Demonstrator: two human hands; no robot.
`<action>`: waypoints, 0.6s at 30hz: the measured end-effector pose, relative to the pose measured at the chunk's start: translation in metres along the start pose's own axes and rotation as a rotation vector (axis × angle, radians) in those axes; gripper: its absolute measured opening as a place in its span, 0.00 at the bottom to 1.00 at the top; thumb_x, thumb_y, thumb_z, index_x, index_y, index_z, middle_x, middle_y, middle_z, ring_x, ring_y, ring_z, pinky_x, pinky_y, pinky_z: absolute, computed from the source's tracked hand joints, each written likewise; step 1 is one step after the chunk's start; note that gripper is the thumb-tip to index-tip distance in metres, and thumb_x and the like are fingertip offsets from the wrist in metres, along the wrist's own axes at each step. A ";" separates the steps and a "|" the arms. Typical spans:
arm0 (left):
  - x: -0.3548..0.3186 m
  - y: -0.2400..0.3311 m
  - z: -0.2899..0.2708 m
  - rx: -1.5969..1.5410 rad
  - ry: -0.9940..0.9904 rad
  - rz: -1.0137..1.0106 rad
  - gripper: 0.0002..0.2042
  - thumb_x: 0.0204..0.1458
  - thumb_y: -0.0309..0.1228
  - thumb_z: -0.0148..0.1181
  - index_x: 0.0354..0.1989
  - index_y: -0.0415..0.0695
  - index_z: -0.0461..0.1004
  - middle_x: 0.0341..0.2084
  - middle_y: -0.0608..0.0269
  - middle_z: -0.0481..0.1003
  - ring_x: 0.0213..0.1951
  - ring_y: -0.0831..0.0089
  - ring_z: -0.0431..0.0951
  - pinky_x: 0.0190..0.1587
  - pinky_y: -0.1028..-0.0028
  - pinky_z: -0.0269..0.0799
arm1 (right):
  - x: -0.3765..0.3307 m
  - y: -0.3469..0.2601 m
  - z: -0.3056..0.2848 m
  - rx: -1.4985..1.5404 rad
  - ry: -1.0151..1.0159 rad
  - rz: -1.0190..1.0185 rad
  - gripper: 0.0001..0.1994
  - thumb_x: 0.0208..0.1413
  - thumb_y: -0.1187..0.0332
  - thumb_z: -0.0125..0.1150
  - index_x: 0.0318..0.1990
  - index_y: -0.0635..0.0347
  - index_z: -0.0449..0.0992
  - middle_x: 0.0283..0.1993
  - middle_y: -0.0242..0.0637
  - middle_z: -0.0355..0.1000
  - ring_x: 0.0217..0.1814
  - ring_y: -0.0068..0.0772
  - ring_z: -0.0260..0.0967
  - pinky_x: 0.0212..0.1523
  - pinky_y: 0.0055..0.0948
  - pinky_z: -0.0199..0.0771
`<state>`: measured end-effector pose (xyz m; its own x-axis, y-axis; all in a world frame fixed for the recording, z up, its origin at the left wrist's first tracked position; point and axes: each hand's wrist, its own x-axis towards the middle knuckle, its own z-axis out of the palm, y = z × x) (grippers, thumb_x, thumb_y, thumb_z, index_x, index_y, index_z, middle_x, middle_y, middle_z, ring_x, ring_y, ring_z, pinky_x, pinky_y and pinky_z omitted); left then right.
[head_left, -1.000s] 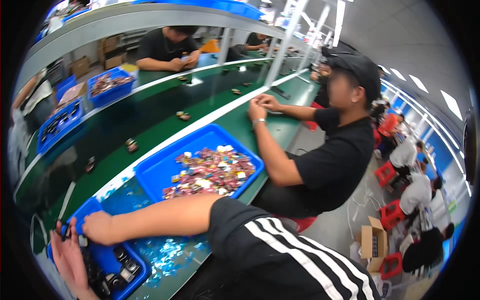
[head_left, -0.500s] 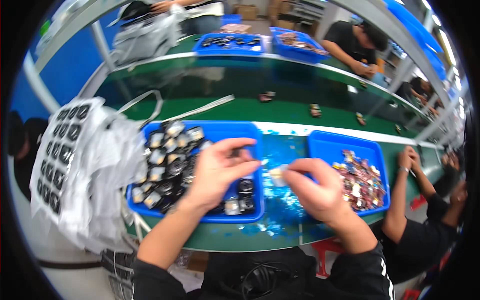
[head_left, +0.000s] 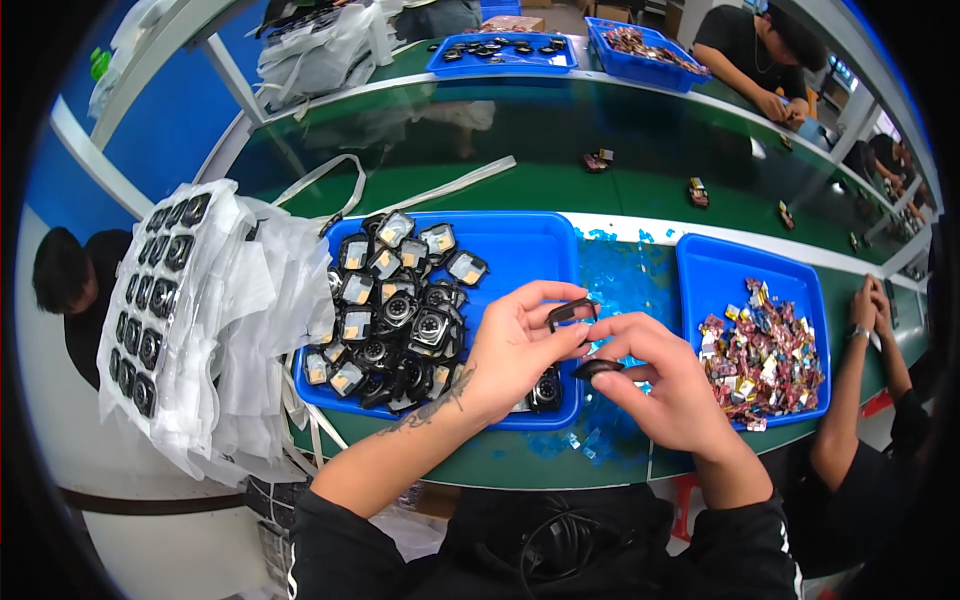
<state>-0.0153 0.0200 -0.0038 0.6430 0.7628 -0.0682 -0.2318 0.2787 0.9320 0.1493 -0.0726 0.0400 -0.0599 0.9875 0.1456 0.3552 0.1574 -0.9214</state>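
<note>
My left hand [head_left: 495, 355] pinches a thin black squarish watch-case frame [head_left: 572, 312] between thumb and fingers. Close beside it, my right hand [head_left: 668, 392] grips a small black rounded part [head_left: 598, 369], which looks like a watch back. The two hands nearly meet above the gap between two blue trays. Beneath my left forearm, the left blue tray [head_left: 520, 235] bears a heap of black watch cases [head_left: 398, 308], several with pale inner faces up. To the right of my right hand, another blue tray [head_left: 712, 262] contains many small pinkish and silver parts [head_left: 765, 350].
Blue film scraps [head_left: 625, 275] litter the green table between the trays. A stack of white sheets with black watch parts [head_left: 165, 290] leans at the left. Beyond a white rail, a green conveyor [head_left: 500, 130] carries small parts. A co-worker's arms [head_left: 845, 400] rest at the right.
My hands have come closer together. A small pale piece showed at my right fingertips before; a black rounded part is there now. The whole view has shifted, setting the trays farther right.
</note>
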 end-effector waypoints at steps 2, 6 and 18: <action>-0.002 0.007 0.004 -0.060 -0.037 -0.049 0.18 0.60 0.25 0.53 0.58 0.34 0.65 0.48 0.51 0.75 0.49 0.66 0.78 0.49 0.71 0.78 | 0.000 0.012 0.001 0.024 0.066 -0.026 0.07 0.52 0.78 0.64 0.38 0.66 0.74 0.45 0.41 0.73 0.45 0.34 0.75 0.40 0.28 0.81; -0.005 0.007 0.006 -0.218 -0.070 -0.130 0.21 0.62 0.26 0.49 0.64 0.37 0.60 0.53 0.52 0.72 0.55 0.69 0.74 0.51 0.75 0.75 | -0.005 0.018 -0.005 0.210 0.117 0.079 0.11 0.52 0.80 0.63 0.43 0.66 0.76 0.42 0.40 0.73 0.41 0.28 0.75 0.38 0.25 0.79; -0.008 -0.002 0.008 -0.085 -0.269 -0.082 0.22 0.66 0.29 0.43 0.67 0.37 0.56 0.58 0.57 0.67 0.58 0.73 0.69 0.60 0.72 0.65 | -0.005 0.022 0.000 0.129 0.317 -0.056 0.11 0.49 0.81 0.67 0.40 0.69 0.75 0.37 0.38 0.76 0.38 0.24 0.76 0.38 0.20 0.77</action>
<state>-0.0142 0.0086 -0.0020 0.8298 0.5570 -0.0349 -0.2240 0.3896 0.8933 0.1576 -0.0738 0.0196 0.2244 0.9325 0.2831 0.2378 0.2293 -0.9439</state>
